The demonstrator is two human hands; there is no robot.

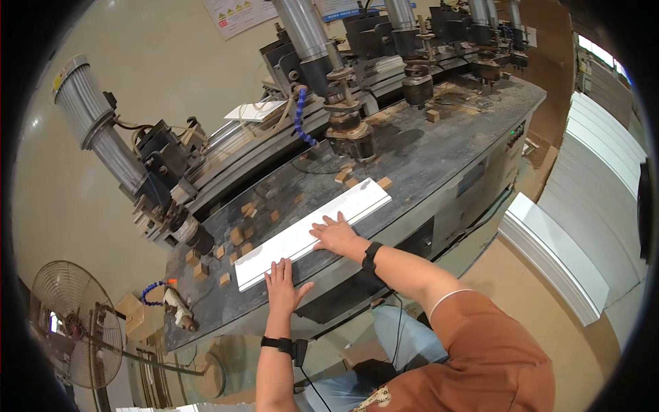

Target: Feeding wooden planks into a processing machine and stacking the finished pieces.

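Note:
A long white board (295,240) with a grooved near edge lies flat on the dark machine table (425,158). At its left part, my left hand (281,287) rests with the fingertips on the near edge, thumb stretched out to the side. Farther right, my right hand (336,235) lies on the board's top with its fingers spread. Neither hand is wrapped round anything. Small wooden blocks (237,236) lie scattered just beyond the board, and a few more sit at its far right end.
Several spindle heads with silver motors (302,31) stand along the table's back. A blue jointed hose (300,117) hangs near the middle one. White boards are stacked (549,254) at the right. A caged fan (79,323) stands at the left, beside a cardboard box (141,314).

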